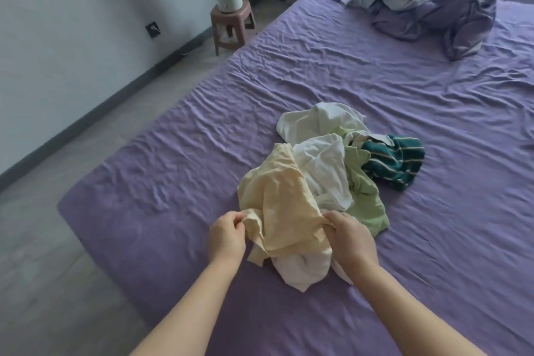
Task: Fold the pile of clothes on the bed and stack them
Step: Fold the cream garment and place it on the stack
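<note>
Two hands' fingers, left hand (226,235), right hand (351,235), pinching crumpled yellow garment (281,196) (thin, soft), wrinkled purple sheet (179,153)

A big bed (332,72) with a purple sheet, a rumpled blanket (427,6) at its far corner, grey floor (57,182), pale walls (57,9), a small brown stool (232,23)

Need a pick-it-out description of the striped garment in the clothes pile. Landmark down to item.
On the purple bed, find the small clothes pile in front of the person, not the crumpled bedding at the far corner. The striped garment lies at the pile's right edge. It is the only dark one: teal green with pale stripes, beside plain white, yellow and light green pieces.
</note>
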Action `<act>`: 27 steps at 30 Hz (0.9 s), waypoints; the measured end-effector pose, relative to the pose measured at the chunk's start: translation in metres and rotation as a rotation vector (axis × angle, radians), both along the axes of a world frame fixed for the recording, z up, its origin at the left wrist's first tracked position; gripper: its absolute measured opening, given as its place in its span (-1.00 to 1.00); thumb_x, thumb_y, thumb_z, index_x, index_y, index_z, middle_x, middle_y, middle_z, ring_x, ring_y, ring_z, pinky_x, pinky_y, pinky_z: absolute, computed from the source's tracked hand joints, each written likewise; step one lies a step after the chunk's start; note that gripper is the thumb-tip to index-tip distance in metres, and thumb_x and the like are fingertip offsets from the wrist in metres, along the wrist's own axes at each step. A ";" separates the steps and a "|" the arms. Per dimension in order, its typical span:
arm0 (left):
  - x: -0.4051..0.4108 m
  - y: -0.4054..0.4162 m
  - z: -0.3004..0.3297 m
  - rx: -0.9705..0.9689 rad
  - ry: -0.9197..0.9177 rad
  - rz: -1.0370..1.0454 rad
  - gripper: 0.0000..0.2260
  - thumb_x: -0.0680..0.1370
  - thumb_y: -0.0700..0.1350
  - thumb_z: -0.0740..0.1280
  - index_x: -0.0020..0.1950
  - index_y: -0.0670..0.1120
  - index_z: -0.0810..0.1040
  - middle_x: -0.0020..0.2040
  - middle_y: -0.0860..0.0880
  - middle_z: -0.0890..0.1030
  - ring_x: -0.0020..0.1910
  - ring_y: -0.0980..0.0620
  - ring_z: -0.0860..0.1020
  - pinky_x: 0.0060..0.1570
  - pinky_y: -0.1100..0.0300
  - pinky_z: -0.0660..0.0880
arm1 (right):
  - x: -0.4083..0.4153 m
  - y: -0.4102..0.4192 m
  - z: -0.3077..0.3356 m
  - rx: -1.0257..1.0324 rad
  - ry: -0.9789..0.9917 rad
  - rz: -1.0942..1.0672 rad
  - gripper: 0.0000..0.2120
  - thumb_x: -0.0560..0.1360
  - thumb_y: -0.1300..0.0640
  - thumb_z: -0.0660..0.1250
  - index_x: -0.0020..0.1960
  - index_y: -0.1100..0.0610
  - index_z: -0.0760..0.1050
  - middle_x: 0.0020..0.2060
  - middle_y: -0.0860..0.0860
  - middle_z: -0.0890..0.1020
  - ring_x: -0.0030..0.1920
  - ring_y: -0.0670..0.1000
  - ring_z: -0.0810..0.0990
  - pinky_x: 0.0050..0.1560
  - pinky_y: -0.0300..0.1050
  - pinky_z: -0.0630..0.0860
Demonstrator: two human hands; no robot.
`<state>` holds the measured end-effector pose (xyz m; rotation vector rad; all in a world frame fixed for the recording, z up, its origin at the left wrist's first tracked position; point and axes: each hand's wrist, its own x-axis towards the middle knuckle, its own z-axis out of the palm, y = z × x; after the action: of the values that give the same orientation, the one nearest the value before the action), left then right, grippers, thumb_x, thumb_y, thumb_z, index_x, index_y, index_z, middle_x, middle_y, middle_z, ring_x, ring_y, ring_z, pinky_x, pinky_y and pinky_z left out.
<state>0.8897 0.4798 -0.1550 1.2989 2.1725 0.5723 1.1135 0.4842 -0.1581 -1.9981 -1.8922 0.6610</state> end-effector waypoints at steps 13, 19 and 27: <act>0.133 0.051 0.212 0.423 -0.347 -0.395 -0.94 0.56 -0.15 0.31 -0.03 -0.12 0.54 -0.19 0.04 0.59 -0.18 0.08 0.56 -0.16 0.32 0.48 | 0.122 -0.026 0.179 0.189 0.411 -0.360 -0.90 0.51 0.14 0.33 -0.15 0.08 0.60 -0.31 -0.04 0.64 -0.25 0.01 0.57 -0.26 -0.20 0.42; 0.211 0.025 0.322 0.472 -0.599 -0.571 -0.94 0.56 -0.18 0.32 -0.12 -0.09 0.53 -0.27 -0.03 0.58 -0.27 -0.04 0.60 -0.27 0.06 0.61 | 0.180 -0.063 0.269 0.354 0.412 -0.401 -0.90 0.50 0.19 0.33 -0.17 0.10 0.59 -0.31 -0.06 0.62 -0.27 -0.06 0.55 -0.29 -0.41 0.37; 0.309 -0.050 0.400 0.311 -0.923 -0.777 -0.95 0.55 -0.29 0.31 -0.10 -0.19 0.51 -0.25 -0.10 0.57 -0.35 0.05 0.59 -0.37 0.16 0.61 | 0.224 -0.118 0.368 0.261 0.579 -0.061 -0.38 0.33 0.01 0.52 0.33 0.02 0.37 0.14 -0.07 0.60 0.14 -0.11 0.57 0.11 -0.19 0.51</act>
<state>1.1983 0.4301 0.2447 1.4807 0.7772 0.9372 1.3380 0.3664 0.2098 -1.4875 -1.4750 0.8183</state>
